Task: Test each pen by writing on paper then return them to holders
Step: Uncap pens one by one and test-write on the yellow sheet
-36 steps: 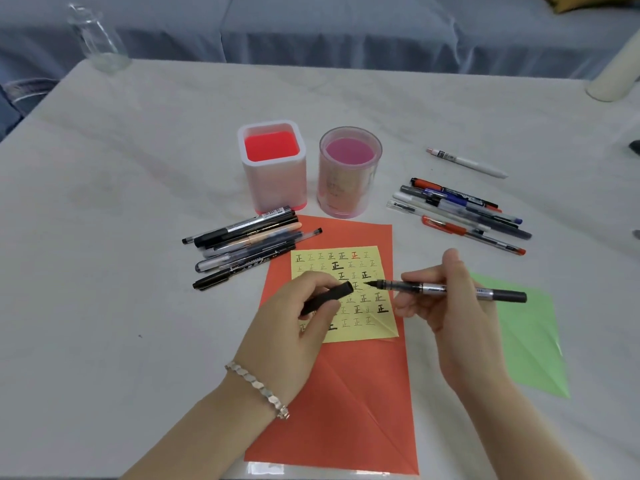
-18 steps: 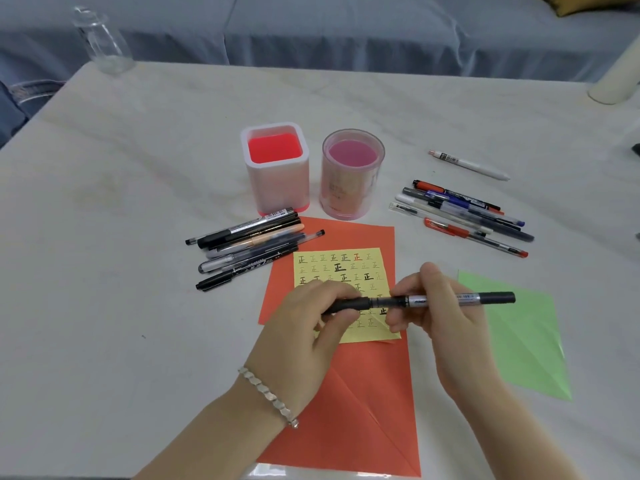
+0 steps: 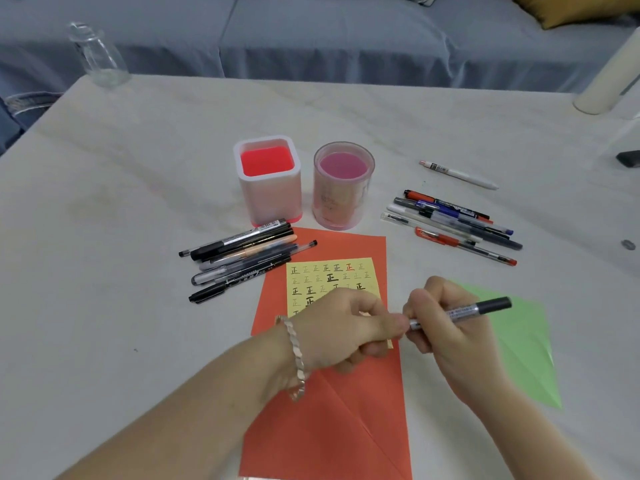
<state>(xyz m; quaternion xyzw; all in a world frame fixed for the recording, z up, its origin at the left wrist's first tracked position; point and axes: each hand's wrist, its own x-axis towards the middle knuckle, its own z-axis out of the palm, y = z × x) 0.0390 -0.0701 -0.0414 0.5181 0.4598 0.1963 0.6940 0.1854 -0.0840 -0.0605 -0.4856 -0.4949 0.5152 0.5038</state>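
One pen is held crosswise above the counter, at 5 o'clock from the round holder. The left hand has its grip clamped on the pen's front end, the right hand on its barrel.

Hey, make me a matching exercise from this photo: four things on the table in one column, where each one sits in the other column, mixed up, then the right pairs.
Things
1. square holder
2. lone white pen
3. green paper
4. glass bottle

Places
A. far left corner of the table
B. beyond the right pen pile
C. right of the orange sheet
D. just left of the round holder

Pairs: 1-D, 2-B, 3-C, 4-A
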